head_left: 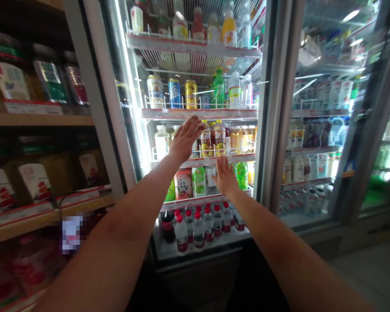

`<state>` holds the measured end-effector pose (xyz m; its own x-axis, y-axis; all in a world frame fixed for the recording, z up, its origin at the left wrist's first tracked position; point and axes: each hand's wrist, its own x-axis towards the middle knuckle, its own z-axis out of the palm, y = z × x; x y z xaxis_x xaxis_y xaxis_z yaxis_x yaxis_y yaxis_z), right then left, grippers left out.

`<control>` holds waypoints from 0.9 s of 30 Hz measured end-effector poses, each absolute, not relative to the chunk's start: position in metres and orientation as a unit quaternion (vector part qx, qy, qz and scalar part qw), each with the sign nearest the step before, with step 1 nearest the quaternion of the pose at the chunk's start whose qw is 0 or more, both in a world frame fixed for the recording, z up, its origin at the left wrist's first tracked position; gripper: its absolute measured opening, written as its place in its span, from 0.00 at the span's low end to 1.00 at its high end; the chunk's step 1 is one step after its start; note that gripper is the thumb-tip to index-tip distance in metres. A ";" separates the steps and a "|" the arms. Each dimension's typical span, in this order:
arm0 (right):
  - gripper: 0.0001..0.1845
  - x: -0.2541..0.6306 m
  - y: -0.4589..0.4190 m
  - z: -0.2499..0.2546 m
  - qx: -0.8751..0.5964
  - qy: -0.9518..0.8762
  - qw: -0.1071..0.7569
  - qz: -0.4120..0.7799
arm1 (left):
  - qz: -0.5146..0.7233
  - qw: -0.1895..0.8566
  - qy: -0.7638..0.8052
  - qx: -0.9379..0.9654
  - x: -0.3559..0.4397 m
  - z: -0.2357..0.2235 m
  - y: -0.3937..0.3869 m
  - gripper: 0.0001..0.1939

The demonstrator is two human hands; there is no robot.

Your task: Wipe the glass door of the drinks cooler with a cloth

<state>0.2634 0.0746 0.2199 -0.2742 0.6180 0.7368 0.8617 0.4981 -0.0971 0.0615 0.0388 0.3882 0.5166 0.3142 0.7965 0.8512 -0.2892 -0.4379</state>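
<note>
My left hand reaches up and forward with its fingers stretched out, in front of the shelf of tea bottles. Just right of its fingertips stand brown iced tea bottles with yellow caps; whether the fingers touch a bottle I cannot tell. Lower and to the right, my right hand is stretched out flat, its fingers apart. Behind it are a green carton and green bottles, partly covered by the hand. Neither hand shows anything in its grasp.
Cans, including a blue can and a gold can, line a higher cooler shelf. Red-capped water bottles stand at the bottom. Wooden shelves with large jars are on the left. A metal door frame borders the right.
</note>
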 end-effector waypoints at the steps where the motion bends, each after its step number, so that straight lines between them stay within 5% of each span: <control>1: 0.46 0.263 0.075 0.220 -0.476 -0.781 0.371 -0.162 | -0.283 0.449 -0.378 -0.759 0.072 0.388 0.042 0.35; 12: 0.47 0.273 0.074 0.223 -0.465 -0.795 0.350 -0.174 | -0.073 0.482 -0.241 -0.839 0.155 0.384 0.061 0.26; 21: 0.48 0.275 0.074 0.224 -0.463 -0.798 0.346 -0.167 | -0.269 0.479 -0.372 -0.748 0.077 0.480 0.047 0.36; 27: 0.50 0.275 0.070 0.225 -0.471 -0.795 0.343 -0.166 | -0.312 0.479 -0.367 -0.734 0.025 0.431 0.038 0.34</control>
<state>0.2750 0.0702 0.2254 -0.3199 0.6351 0.7031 0.8638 0.5004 -0.0590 0.0247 0.0379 0.4306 0.5349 0.2397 0.8102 0.8382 -0.2718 -0.4729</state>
